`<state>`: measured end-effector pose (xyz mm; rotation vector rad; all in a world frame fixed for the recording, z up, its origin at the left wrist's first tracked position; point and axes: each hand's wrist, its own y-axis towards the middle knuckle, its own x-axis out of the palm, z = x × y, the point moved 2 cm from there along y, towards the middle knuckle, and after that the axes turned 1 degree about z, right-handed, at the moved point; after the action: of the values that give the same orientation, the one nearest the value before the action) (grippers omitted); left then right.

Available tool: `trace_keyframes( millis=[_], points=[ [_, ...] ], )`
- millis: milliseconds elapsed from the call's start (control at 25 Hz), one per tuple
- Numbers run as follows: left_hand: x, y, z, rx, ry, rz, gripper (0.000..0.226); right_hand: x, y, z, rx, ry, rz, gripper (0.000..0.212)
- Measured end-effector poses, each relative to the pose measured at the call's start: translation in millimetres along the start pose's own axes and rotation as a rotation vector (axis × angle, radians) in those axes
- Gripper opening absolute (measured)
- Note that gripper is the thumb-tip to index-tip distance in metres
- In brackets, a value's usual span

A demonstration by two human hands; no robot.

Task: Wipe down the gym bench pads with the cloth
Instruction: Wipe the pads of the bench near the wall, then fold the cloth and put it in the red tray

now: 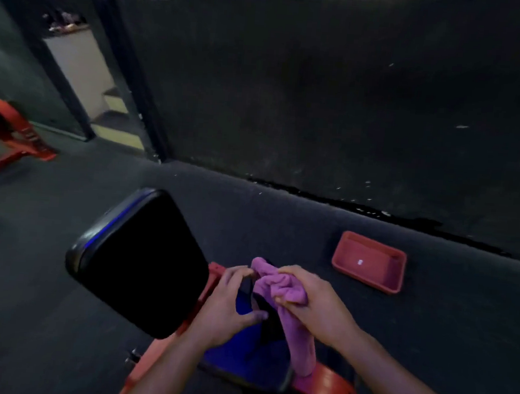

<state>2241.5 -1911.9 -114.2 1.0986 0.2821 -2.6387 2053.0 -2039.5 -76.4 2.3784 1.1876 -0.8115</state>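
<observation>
A pink cloth (279,287) is bunched in my right hand (312,303), and a tail of it hangs down below the hand. My left hand (231,303) is beside it with fingers curled, fingertips pinching the cloth's upper edge. Both hands hover over a smaller bench pad (249,360) that shines blue under the light. A larger black pad (141,262) sits to the left on the red bench frame (331,386).
A red plastic tray (372,261) lies on the dark floor to the right, near a dark wall (323,93). Another red machine frame (11,133) stands at far left. A doorway with steps (104,97) opens at back left.
</observation>
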Motion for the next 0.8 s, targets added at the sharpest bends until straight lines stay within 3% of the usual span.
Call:
trace_keyframes(
  millis=[200, 360, 440, 600, 800],
  points=[
    [35, 44, 168, 0.192, -0.069, -0.143, 0.096, -165, -98, 21, 0.096, 0.034, 0.062, 0.041],
    [104, 79, 298, 0.306, -0.085, -0.291, 0.062, -284, -188, 50, 0.185, -0.021, 0.166, 0.055],
    [136, 92, 349, 0.312, -0.120, -0.300, 0.052, -328, -224, 67, 0.252, -0.049, 0.236, 0.053],
    [190, 116, 409, 0.365, -0.104, -0.368, 0.051, -374, -256, 99, 0.356, -0.078, 0.350, 0.039],
    [241, 155, 408, 0.303, -0.011, -0.367, 0.048, -412, -263, 157, 0.483, -0.090, 0.428, 0.029]
  ],
)
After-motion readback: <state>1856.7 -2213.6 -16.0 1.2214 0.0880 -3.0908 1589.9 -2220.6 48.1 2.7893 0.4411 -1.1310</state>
